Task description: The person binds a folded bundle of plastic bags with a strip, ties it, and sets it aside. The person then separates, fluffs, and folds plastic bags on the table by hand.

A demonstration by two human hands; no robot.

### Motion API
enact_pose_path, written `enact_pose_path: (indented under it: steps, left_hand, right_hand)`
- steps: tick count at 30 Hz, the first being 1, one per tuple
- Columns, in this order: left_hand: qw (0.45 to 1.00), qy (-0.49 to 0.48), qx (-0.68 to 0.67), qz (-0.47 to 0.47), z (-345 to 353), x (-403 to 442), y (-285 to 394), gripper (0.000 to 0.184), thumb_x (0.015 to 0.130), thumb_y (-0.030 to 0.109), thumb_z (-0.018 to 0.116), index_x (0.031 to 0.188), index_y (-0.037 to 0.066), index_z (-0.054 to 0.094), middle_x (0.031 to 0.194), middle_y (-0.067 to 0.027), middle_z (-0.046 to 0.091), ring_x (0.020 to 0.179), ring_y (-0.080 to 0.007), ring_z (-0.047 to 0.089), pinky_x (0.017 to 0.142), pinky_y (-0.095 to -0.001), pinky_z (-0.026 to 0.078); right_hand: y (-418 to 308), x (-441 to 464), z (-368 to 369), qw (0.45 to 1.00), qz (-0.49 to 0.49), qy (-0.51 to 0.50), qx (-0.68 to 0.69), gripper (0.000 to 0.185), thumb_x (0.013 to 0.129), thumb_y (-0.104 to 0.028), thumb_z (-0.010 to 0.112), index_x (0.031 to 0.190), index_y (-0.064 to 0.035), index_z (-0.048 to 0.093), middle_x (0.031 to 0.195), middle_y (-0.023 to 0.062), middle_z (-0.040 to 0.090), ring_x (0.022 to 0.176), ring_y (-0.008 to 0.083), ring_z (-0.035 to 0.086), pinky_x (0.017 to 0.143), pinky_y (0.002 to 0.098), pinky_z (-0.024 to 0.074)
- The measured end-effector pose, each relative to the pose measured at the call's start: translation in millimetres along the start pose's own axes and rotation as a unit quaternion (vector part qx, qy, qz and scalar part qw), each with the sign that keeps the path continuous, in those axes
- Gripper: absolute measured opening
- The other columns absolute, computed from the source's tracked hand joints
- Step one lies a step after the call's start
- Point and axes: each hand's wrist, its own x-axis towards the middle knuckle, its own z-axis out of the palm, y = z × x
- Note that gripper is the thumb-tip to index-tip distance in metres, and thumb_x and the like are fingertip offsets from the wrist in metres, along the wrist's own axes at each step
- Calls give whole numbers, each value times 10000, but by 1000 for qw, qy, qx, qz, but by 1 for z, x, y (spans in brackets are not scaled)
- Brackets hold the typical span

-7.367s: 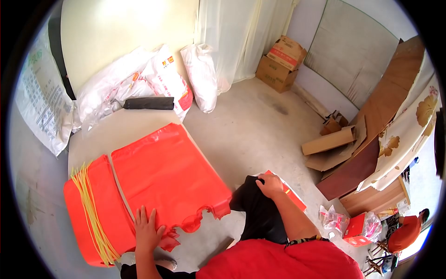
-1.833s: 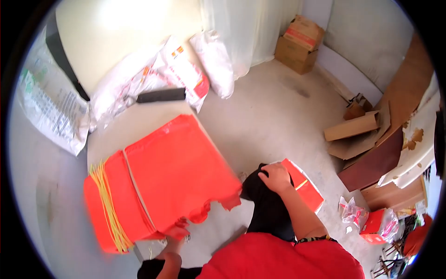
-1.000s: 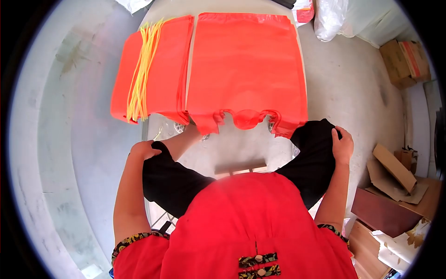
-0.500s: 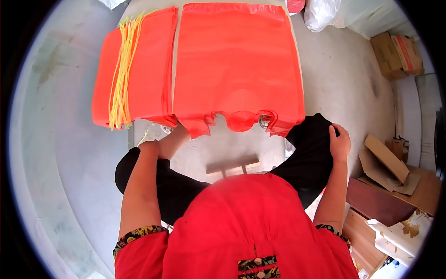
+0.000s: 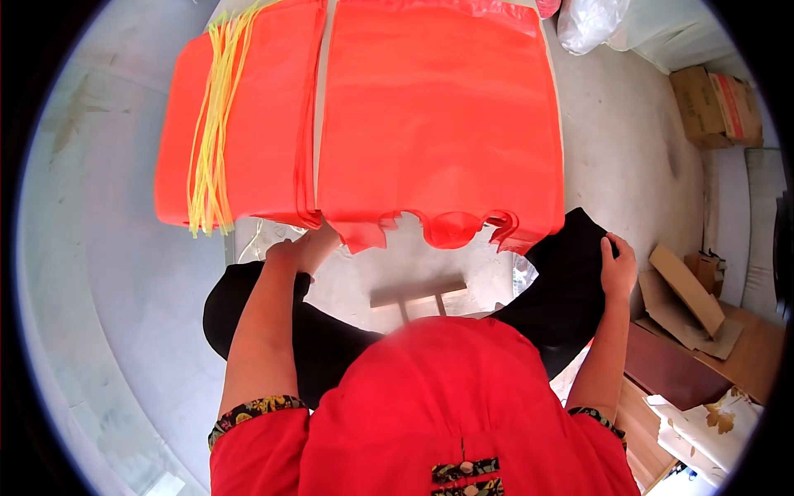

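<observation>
A wide stack of red plastic sheets lies in front of me, its near edge cut in curves. Left of it is a narrower red stack, with a bundle of yellow strings across it. My left hand is by my left knee and bare shin, below the narrower stack; its fingers are mostly hidden. My right hand rests on the outer side of my black-trousered right knee, thumb and forefinger apart, holding nothing.
Cardboard boxes stand at the upper right. Opened cardboard lies on a brown surface at the right, near a flowered cloth. A white sack is at the top. A wooden piece shows between my legs.
The view has swung from the room at the right down to my lap and the stacks. My left hand has moved from the top of my knee inward toward the shin. My right hand stays at the knee.
</observation>
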Motion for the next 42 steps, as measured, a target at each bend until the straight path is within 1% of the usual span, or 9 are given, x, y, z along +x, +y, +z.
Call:
enact_pose_path:
  steps: [11,16,19,21,26,32,34,37,42]
  left_hand:
    - [996,52,-8,78,-47,-28,39,1302,603,380,988,1627,247,195,1630,-22,379,1446,-285,461,1009,-525,534]
    - [990,97,-102,12,-30,-1,41,739,975,289,637,1615,221,273,1670,-14,293,1466,-331,427,993,-601,518]
    - [955,128,-267,-22,-6,54,41,656,1036,364,489,1624,211,240,1659,-28,303,1470,-314,413,1035,-532,496]
    - [838,170,-518,1,8,63,42,621,1053,392,442,1607,175,262,1635,-50,331,1451,-306,425,1051,-482,489]
    - [355,177,-905,152,10,62,43,535,1078,394,420,1513,89,359,1543,-93,418,1374,-270,484,1039,-392,498]
    - [260,178,-930,191,56,137,54,300,1001,112,579,1277,73,469,1229,-68,584,1082,-134,607,708,-283,524]
    - [311,273,-881,228,70,148,57,227,1031,106,527,1249,85,466,1219,-55,569,1081,-131,595,742,-263,513]
    - [564,437,-651,259,116,194,58,231,1064,133,468,1292,123,430,1306,-30,503,1186,-155,523,867,-284,476]
    - [844,169,-485,156,120,191,39,516,1069,255,481,1544,235,282,1624,24,275,1497,-224,288,1157,-373,336]
  right_hand:
    - [1,3,0,1000,17,-21,-7,347,992,-342,649,1206,-78,721,1256,127,693,1201,306,627,1042,395,475]
    - [4,8,2,999,1,-32,-18,333,993,-331,645,1192,-77,723,1237,119,700,1185,302,634,1031,392,480]
    - [-3,10,0,999,4,-35,-20,329,989,-324,648,1191,-75,721,1227,111,704,1174,302,638,1023,391,483]
    - [-5,11,1,999,1,-35,-25,326,989,-320,648,1191,-74,720,1223,107,706,1169,302,639,1020,391,485]
    - [-9,11,-1,999,-16,-36,-33,314,993,-312,641,1185,-77,718,1226,103,706,1168,299,639,1019,391,484]
    - [-10,10,-1,999,-19,-32,-31,308,991,-313,642,1181,-82,718,1237,99,705,1190,295,632,1034,390,478]
    - [-12,10,-2,999,-17,-35,-38,312,992,-319,641,1183,-85,720,1244,96,705,1197,296,631,1037,394,479]
    - [-7,11,-1,999,-25,-31,-35,318,989,-334,642,1184,-96,727,1252,94,705,1198,300,633,1036,399,484]
    - [-15,7,-5,999,-19,-15,-42,357,986,-371,644,1191,-92,732,1236,115,711,1178,306,649,1019,395,494]
